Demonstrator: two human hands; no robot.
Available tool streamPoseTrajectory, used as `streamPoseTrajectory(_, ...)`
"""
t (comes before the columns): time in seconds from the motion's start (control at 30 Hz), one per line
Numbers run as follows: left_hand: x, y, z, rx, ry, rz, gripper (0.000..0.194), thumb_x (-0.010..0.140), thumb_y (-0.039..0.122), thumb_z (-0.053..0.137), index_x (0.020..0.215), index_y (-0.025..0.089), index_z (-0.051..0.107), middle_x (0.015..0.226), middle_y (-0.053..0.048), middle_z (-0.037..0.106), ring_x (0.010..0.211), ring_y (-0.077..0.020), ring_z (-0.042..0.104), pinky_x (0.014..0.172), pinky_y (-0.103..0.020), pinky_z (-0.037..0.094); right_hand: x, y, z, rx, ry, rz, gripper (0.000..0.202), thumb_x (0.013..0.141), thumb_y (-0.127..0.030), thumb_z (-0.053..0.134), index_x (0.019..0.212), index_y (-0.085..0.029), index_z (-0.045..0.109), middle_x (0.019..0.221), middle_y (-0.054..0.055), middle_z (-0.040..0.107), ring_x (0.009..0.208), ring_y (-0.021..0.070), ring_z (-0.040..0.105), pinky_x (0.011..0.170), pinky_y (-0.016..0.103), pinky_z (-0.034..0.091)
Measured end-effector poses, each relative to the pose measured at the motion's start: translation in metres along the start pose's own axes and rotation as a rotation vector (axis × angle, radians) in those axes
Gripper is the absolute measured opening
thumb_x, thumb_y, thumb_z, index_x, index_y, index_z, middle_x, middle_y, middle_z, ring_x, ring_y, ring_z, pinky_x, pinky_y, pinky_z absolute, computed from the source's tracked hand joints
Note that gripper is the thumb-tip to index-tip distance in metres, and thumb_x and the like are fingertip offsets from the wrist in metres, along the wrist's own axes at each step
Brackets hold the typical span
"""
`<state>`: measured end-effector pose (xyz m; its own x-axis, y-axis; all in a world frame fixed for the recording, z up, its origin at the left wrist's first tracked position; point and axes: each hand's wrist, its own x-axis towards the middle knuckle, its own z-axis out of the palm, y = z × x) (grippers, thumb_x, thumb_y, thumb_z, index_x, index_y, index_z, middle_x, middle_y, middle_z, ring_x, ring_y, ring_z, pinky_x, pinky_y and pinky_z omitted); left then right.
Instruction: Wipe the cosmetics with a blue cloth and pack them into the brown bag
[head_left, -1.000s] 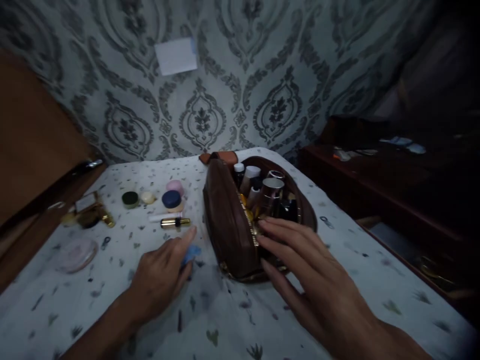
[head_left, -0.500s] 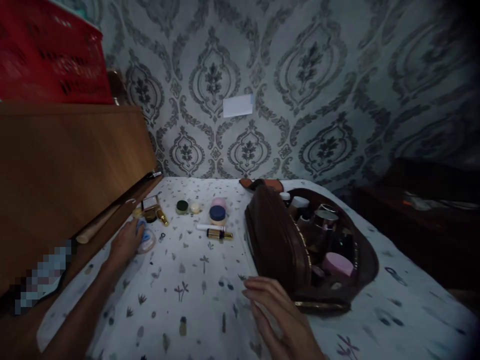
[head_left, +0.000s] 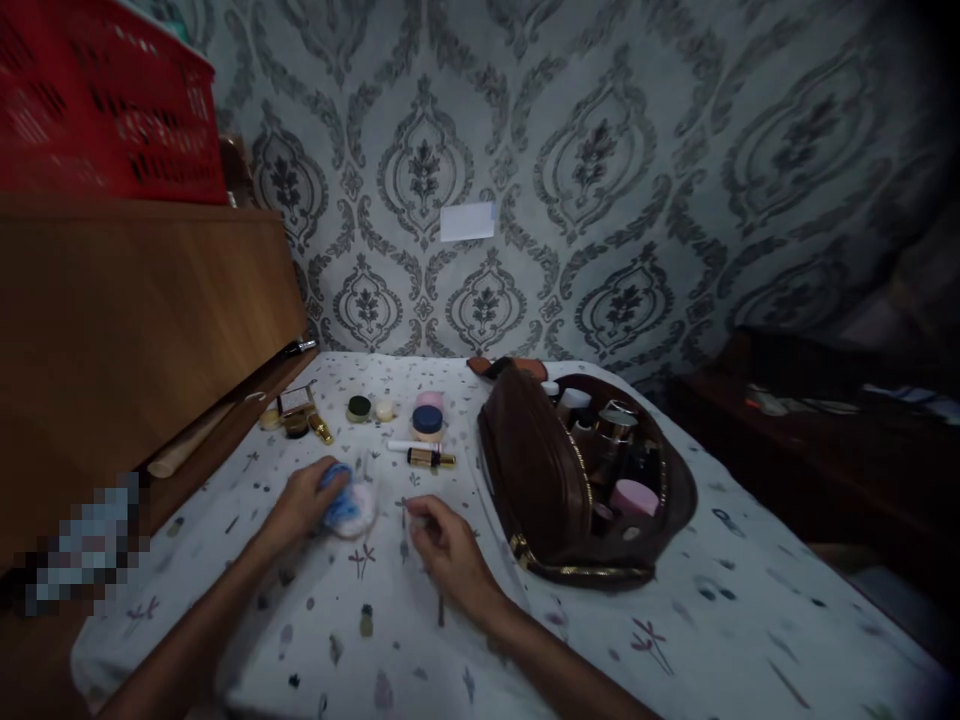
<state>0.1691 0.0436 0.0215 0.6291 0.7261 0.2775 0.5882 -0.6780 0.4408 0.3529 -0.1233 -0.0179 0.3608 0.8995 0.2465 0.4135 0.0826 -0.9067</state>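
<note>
My left hand (head_left: 307, 500) is closed on a round, pale pinkish item with blue on it (head_left: 352, 505), held over the cloth and blurred by motion; its kind cannot be made out. My right hand (head_left: 454, 550) is to the right of it, fingers loosely curled and thumb apart, with nothing visible in them. Beyond the hands lie a gold-capped tube (head_left: 431, 458), a white stick (head_left: 412, 446) and a blue-lidded jar (head_left: 427, 420). At the right, a brown cosmetic bag (head_left: 532, 460) stands unzipped, with bottles and a pink-lidded jar (head_left: 634, 497) inside.
Small jars (head_left: 359, 408), a compact (head_left: 295, 400) and a gold tube (head_left: 322, 428) sit at the back left. A wooden cabinet (head_left: 142, 300) borders the left side, with a red basket (head_left: 135, 110) on top. The patterned wall is behind.
My left hand has brought the blue and pale item from the back left toward the middle. My right hand has moved left, away from the bag's front, and its fingers are more curled.
</note>
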Motion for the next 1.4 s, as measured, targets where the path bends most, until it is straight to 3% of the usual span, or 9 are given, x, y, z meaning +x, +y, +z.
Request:
streamPoseTrajectory(0.13, -0.004, 0.035, 0.011, -0.261, -0.192, 0.006, 0.038, 0.091, 0.049, 0.041, 0.081, 0.018, 0.060, 0.071, 0.000, 0.062, 0.070, -0.0179, 0.060, 0.065, -0.027, 0.046, -0.002, 0.002, -0.005, 0.000, -0.008, -0.040, 0.032, 0.087, -0.031, 0.054, 0.114, -0.016, 0.061, 0.109, 0.010, 0.069, 0.087, 0.0187, 0.064, 0.077, 0.032, 0.051)
streamPoseTrajectory(0.27, -0.005, 0.047, 0.010, -0.242, -0.157, 0.012, 0.035, 0.093, 0.046, 0.039, 0.097, 0.018, 0.059, 0.081, -0.002, 0.064, 0.079, -0.0203, 0.061, 0.075, -0.030, 0.047, -0.005, -0.001, -0.009, -0.003, -0.070, -0.033, 0.039, 0.087, -0.035, 0.059, 0.120, -0.015, 0.057, 0.115, 0.011, 0.065, 0.089, 0.0185, 0.064, 0.081, 0.034, 0.052)
streamPoseTrajectory(0.43, -0.015, 0.050, 0.013, -0.201, -0.148, 0.144, 0.037, 0.096, 0.043, 0.041, 0.121, 0.020, 0.055, 0.116, -0.009, 0.064, 0.109, -0.0246, 0.059, 0.096, -0.036, 0.045, -0.009, 0.004, -0.005, -0.082, -0.113, -0.085, 0.055, 0.079, -0.028, 0.072, 0.129, -0.017, 0.052, 0.124, 0.013, 0.060, 0.115, 0.0262, 0.056, 0.097, 0.043, 0.048)
streamPoseTrajectory(0.63, -0.020, 0.057, 0.023, 0.043, -0.175, 0.265, 0.031, 0.098, 0.037, 0.041, 0.120, 0.022, 0.057, 0.107, -0.008, 0.061, 0.099, -0.0240, 0.061, 0.083, -0.035, 0.051, 0.001, 0.010, 0.008, -0.264, -0.130, -0.143, 0.068, 0.068, -0.033, 0.083, 0.127, -0.018, 0.055, 0.133, 0.016, 0.052, 0.128, 0.0345, 0.045, 0.107, 0.053, 0.040)
streamPoseTrajectory(0.8, 0.003, 0.071, 0.029, 0.171, -0.218, 0.191, 0.023, 0.096, 0.027, 0.045, 0.110, 0.018, 0.061, 0.099, -0.011, 0.067, 0.092, -0.0272, 0.065, 0.078, -0.036, 0.049, 0.010, 0.002, 0.014, -0.296, -0.105, -0.090, 0.052, 0.063, -0.033, 0.085, 0.106, -0.014, 0.064, 0.124, 0.017, 0.057, 0.120, 0.0341, 0.050, 0.102, 0.048, 0.043)
streamPoseTrajectory(0.93, 0.023, 0.079, 0.038, 0.146, -0.206, 0.185, 0.020, 0.095, 0.029, 0.048, 0.103, 0.020, 0.064, 0.093, -0.008, 0.072, 0.087, -0.0247, 0.068, 0.078, -0.033, 0.050, 0.011, 0.012, 0.006, -0.160, -0.025, -0.143, 0.051, 0.065, -0.031, 0.084, 0.109, -0.017, 0.063, 0.112, 0.012, 0.064, 0.108, 0.0306, 0.058, 0.095, 0.044, 0.047)
streamPoseTrajectory(1.17, 0.030, 0.073, 0.069, -0.335, 0.007, 0.201, 0.035, 0.100, 0.034, 0.034, 0.116, 0.019, 0.061, 0.114, -0.010, 0.067, 0.109, -0.0222, 0.061, 0.099, -0.038, 0.045, 0.020, 0.029, -0.017, 0.008, -0.019, -0.095, 0.056, 0.065, -0.034, 0.083, 0.114, -0.018, 0.060, 0.100, 0.006, 0.069, 0.092, 0.0236, 0.064, 0.081, 0.036, 0.052)
streamPoseTrajectory(1.27, 0.024, 0.064, 0.068, -0.437, -0.004, 0.251, 0.038, 0.100, 0.037, 0.036, 0.132, 0.020, 0.048, 0.129, -0.012, 0.057, 0.125, -0.0233, 0.051, 0.109, -0.043, 0.038, 0.021, 0.030, -0.018, 0.038, -0.010, -0.082, 0.059, 0.063, -0.033, 0.085, 0.115, -0.019, 0.060, 0.098, 0.004, 0.069, 0.090, 0.0223, 0.064, 0.080, 0.035, 0.052)
streamPoseTrajectory(1.4, 0.019, 0.055, 0.058, -0.471, -0.098, 0.328, 0.032, 0.099, 0.034, 0.039, 0.127, 0.020, 0.045, 0.126, -0.012, 0.053, 0.123, -0.0228, 0.050, 0.107, -0.042, 0.040, 0.021, 0.034, -0.014, 0.074, 0.028, -0.076, 0.064, 0.062, -0.034, 0.087, 0.117, -0.020, 0.060, 0.099, 0.004, 0.068, 0.090, 0.0214, 0.064, 0.079, 0.033, 0.052)
